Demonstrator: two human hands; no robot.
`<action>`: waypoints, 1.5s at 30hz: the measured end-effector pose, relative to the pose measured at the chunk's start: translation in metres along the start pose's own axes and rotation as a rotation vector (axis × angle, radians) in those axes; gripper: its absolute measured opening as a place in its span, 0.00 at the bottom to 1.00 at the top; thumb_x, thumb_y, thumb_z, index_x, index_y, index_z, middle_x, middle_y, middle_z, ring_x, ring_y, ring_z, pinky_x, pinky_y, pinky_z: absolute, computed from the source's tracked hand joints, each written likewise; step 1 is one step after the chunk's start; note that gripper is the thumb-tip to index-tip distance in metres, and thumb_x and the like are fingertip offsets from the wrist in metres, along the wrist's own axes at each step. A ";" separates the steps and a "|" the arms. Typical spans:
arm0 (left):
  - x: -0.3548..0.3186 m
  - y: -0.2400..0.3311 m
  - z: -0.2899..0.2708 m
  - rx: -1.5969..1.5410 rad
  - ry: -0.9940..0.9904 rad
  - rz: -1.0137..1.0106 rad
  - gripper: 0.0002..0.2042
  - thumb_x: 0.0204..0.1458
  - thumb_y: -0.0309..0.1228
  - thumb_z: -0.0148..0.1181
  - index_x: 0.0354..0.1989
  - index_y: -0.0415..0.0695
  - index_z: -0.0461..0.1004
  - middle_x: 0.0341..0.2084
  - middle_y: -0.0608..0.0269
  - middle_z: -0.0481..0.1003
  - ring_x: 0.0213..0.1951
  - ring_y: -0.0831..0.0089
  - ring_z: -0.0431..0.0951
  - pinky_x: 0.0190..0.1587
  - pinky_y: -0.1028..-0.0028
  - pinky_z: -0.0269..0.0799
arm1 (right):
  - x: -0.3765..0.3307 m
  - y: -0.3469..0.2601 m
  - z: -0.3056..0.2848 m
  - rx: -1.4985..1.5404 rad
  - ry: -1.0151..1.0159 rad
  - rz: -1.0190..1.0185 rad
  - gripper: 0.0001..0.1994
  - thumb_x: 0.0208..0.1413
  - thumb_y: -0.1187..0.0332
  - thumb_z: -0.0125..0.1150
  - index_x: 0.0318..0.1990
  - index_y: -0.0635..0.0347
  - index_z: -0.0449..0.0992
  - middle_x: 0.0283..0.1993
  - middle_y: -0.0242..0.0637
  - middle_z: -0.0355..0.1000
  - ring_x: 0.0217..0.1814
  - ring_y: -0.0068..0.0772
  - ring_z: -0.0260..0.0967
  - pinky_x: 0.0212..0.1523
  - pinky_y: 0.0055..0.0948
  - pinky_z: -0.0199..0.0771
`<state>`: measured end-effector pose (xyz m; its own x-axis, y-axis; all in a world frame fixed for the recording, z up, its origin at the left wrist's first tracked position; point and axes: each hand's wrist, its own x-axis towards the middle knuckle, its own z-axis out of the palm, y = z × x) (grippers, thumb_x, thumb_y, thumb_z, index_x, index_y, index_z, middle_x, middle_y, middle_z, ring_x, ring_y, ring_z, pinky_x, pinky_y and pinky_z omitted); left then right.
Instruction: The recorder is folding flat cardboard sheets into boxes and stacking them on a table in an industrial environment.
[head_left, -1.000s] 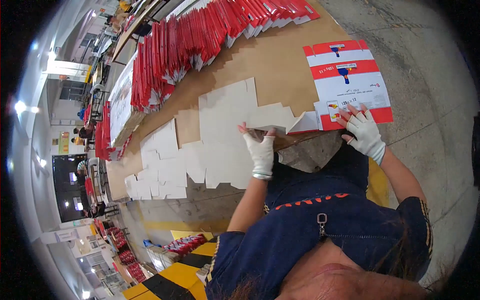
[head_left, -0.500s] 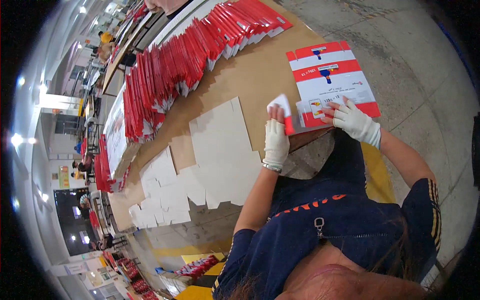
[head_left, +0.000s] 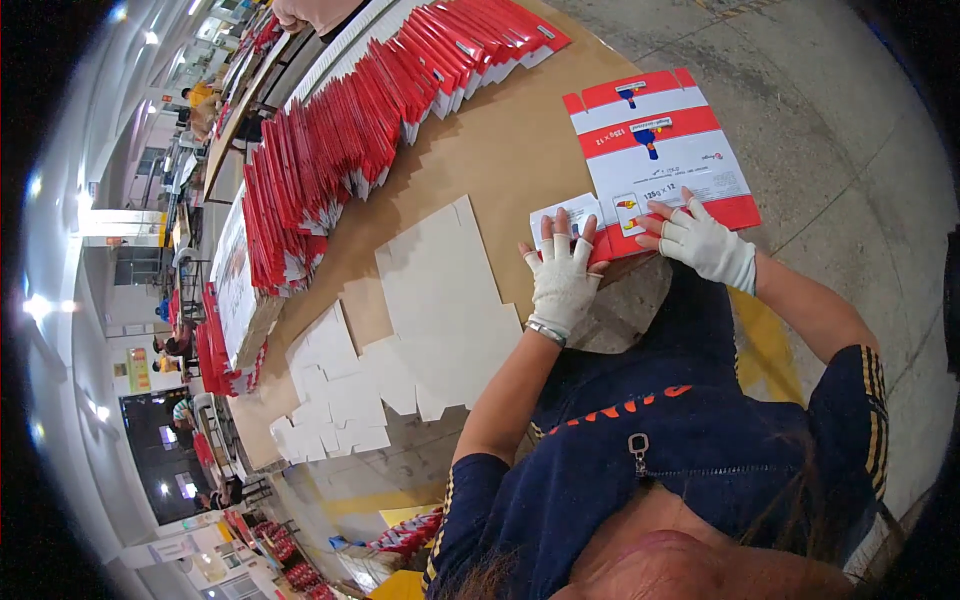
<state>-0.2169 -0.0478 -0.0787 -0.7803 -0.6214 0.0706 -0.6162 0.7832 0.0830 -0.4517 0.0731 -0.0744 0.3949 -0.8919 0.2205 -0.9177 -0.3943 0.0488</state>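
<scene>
An unfolded red and white printed carton (head_left: 665,150) lies at the right end of the brown-topped table. My left hand (head_left: 563,285), in a white fingerless glove, rests with spread fingers on the carton's left end flap (head_left: 578,212), which lies flat. My right hand (head_left: 705,245), gloved the same way, lies across the carton's near part with its fingers stretched out. Neither hand grips anything. To the left, plain white-grey carton blanks (head_left: 440,290) lie on the table in an overlapping spread.
A long row of folded red and white cartons (head_left: 350,130) leans along the table's far side. A stack of flat printed cardboard (head_left: 240,290) sits at its left end. Brown paper or board (head_left: 480,150) covers the tabletop. Part of another person (head_left: 305,12) shows beyond the row.
The carton's left end flap has gone from raised to flat. My left hand has turned from edge-on to palm down, its fingers spreading over the flap. My right hand stays nearly still.
</scene>
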 end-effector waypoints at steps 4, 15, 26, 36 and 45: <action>0.002 0.005 -0.009 0.044 -0.016 -0.011 0.33 0.51 0.50 0.54 0.66 0.60 0.54 0.67 0.49 0.46 0.67 0.47 0.44 0.57 0.30 0.43 | -0.001 0.000 0.002 0.016 0.026 0.004 0.23 0.53 0.66 0.46 0.58 0.46 0.66 0.65 0.32 0.60 0.69 0.36 0.53 0.64 0.65 0.44; 0.005 0.002 -0.012 -0.118 -0.027 0.007 0.30 0.52 0.48 0.54 0.63 0.50 0.60 0.66 0.48 0.48 0.68 0.47 0.42 0.62 0.39 0.34 | -0.004 0.007 0.009 0.125 0.050 -0.075 0.22 0.52 0.66 0.46 0.57 0.51 0.68 0.62 0.33 0.64 0.66 0.35 0.58 0.65 0.61 0.46; 0.085 -0.024 -0.006 -0.319 0.087 -0.177 0.39 0.40 0.44 0.66 0.61 0.40 0.58 0.62 0.42 0.54 0.64 0.45 0.51 0.63 0.49 0.46 | -0.002 -0.016 -0.030 0.182 0.167 0.105 0.21 0.49 0.64 0.52 0.53 0.57 0.69 0.56 0.37 0.68 0.57 0.38 0.65 0.58 0.46 0.61; -0.009 0.070 -0.046 -0.935 -0.076 -0.009 0.43 0.47 0.32 0.64 0.67 0.37 0.41 0.66 0.41 0.44 0.66 0.48 0.48 0.65 0.61 0.47 | -0.044 -0.030 -0.018 1.498 0.356 1.464 0.24 0.57 0.67 0.56 0.58 0.66 0.60 0.37 0.38 0.73 0.34 0.28 0.71 0.32 0.26 0.73; -0.162 -0.046 -0.059 0.086 -0.450 -0.287 0.53 0.38 0.61 0.60 0.67 0.42 0.44 0.67 0.43 0.40 0.68 0.40 0.37 0.59 0.31 0.29 | 0.003 0.283 -0.050 0.860 0.013 1.024 0.22 0.48 0.74 0.56 0.53 0.69 0.69 0.36 0.33 0.74 0.34 0.19 0.69 0.36 0.24 0.72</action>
<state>-0.0557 0.0158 -0.0358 -0.5367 -0.7549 -0.3769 -0.8029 0.5943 -0.0468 -0.7126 -0.0303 -0.0117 -0.4552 -0.8672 -0.2020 -0.4772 0.4291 -0.7669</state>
